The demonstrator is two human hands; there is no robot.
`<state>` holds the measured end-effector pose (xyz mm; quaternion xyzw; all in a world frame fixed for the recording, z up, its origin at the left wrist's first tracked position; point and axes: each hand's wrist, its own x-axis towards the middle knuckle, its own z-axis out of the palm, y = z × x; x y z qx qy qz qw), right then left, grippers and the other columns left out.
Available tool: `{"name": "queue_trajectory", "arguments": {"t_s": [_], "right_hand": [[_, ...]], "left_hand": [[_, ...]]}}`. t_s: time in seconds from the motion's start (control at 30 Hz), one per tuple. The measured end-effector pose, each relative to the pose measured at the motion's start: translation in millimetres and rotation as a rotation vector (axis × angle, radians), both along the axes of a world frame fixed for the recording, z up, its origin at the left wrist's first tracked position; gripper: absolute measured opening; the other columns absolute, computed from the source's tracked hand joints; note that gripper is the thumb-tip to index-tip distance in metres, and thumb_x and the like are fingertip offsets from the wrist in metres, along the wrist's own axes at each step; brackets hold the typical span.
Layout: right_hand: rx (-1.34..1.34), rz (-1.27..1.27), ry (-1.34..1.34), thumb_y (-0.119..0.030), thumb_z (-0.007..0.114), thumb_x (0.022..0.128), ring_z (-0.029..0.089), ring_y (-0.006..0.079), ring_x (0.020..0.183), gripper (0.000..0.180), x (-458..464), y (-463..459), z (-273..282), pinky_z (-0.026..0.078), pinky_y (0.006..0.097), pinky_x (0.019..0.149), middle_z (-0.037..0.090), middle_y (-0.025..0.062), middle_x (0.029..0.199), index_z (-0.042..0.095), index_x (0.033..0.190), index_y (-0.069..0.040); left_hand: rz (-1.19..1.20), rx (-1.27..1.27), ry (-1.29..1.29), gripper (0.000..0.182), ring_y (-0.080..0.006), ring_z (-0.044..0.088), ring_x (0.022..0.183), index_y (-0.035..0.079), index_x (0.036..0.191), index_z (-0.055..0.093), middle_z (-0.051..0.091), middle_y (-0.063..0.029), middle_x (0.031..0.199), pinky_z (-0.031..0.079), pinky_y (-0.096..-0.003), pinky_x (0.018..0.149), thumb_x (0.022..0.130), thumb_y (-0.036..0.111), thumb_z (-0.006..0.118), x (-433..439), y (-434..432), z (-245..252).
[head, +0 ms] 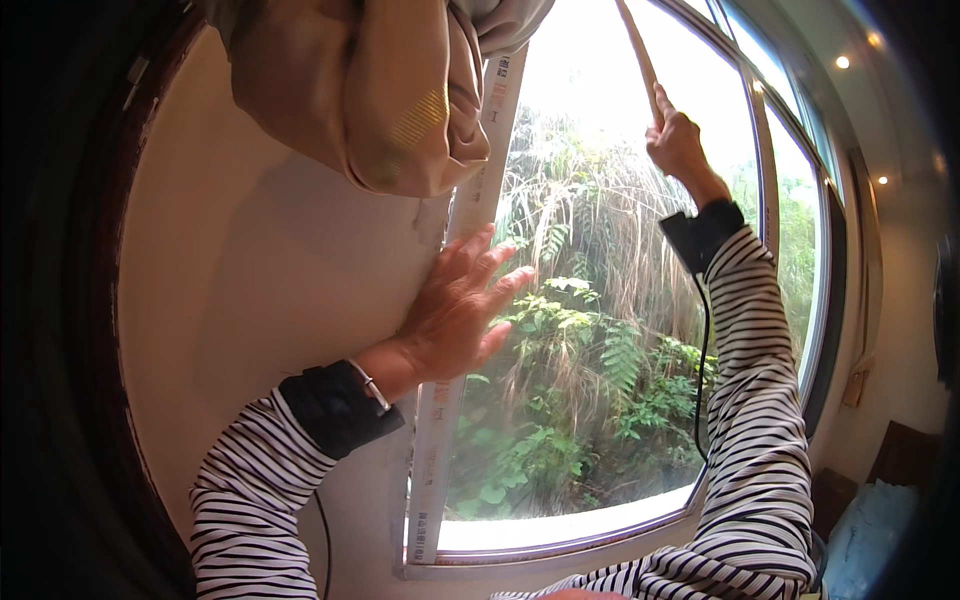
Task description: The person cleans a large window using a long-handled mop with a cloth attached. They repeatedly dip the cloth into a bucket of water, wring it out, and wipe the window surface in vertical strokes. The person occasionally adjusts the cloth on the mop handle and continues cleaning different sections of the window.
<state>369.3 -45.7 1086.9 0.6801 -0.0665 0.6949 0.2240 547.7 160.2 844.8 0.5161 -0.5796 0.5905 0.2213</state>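
Observation:
My left hand, fingers spread and holding nothing, is at the left side of the window frame, in front of the wall's edge and the glass. Upper right, my right hand grips a long thin wooden stick that runs up out of view; its upper end is hidden. A bunched beige curtain hangs above my left hand, over the frame's upper left part. Both wrists have black bands with cables, and a bracelet is on the left wrist.
Through the window glass plants and dry grass show. A plain wall stands on the left. At the lower right lies a light blue bundle beside brown wooden furniture. Small ceiling lights glow at the upper right.

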Motion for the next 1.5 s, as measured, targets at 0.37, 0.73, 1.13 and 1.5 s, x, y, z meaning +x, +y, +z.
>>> {"name": "queue_trajectory", "arguments": {"t_s": [0.37, 0.73, 1.13, 1.5], "right_hand": [[0.015, -0.184, -0.018, -0.004, 0.052, 0.091, 0.053, 0.0246, 0.043, 0.069, -111, -75, -200, 0.042, 0.0407, 0.045, 0.051, 0.0161, 0.054, 0.022, 0.152, -0.017], [0.067, -0.261, -0.071, -0.006, 0.055, 0.087, 0.064, 0.0376, 0.064, 0.065, -137, -68, -107, 0.052, 0.0459, 0.06, 0.062, 0.0238, 0.069, 0.03, 0.147, -0.007], [0.076, -0.14, 0.001, -0.001, 0.056, 0.082, 0.065, 0.0274, 0.057, 0.071, -116, -36, -75, 0.054, 0.0367, 0.054, 0.065, 0.0237, 0.076, 0.029, 0.147, -0.003], [0.086, 0.124, 0.123, 0.0, 0.052, 0.088, 0.052, 0.0186, 0.044, 0.064, -173, 20, -265, 0.043, 0.0336, 0.046, 0.053, 0.0164, 0.056, 0.031, 0.148, -0.008]], "left_hand": [[-0.066, -0.087, -0.076, 0.055, -0.0361, 0.032, 0.136, 0.011, 0.125, 0.058, 0.049, -0.0156, 0.134, 0.025, -0.0494, 0.111, 0.073, 0.018, 0.075, 4, -4, 0], [-0.065, -0.057, -0.048, 0.062, -0.0343, 0.029, 0.138, 0.015, 0.131, 0.053, 0.045, -0.012, 0.138, 0.023, -0.0476, 0.113, 0.073, 0.017, 0.075, 1, -1, -2], [-0.095, -0.031, -0.017, 0.06, -0.0354, 0.029, 0.138, 0.015, 0.128, 0.056, 0.046, -0.0123, 0.138, 0.024, -0.0485, 0.113, 0.072, 0.017, 0.076, -1, 1, -2], [-0.077, -0.093, -0.089, 0.052, -0.0359, 0.033, 0.135, 0.013, 0.124, 0.06, 0.048, -0.0143, 0.137, 0.022, -0.0497, 0.112, 0.074, 0.02, 0.074, 2, -1, -2]]}}
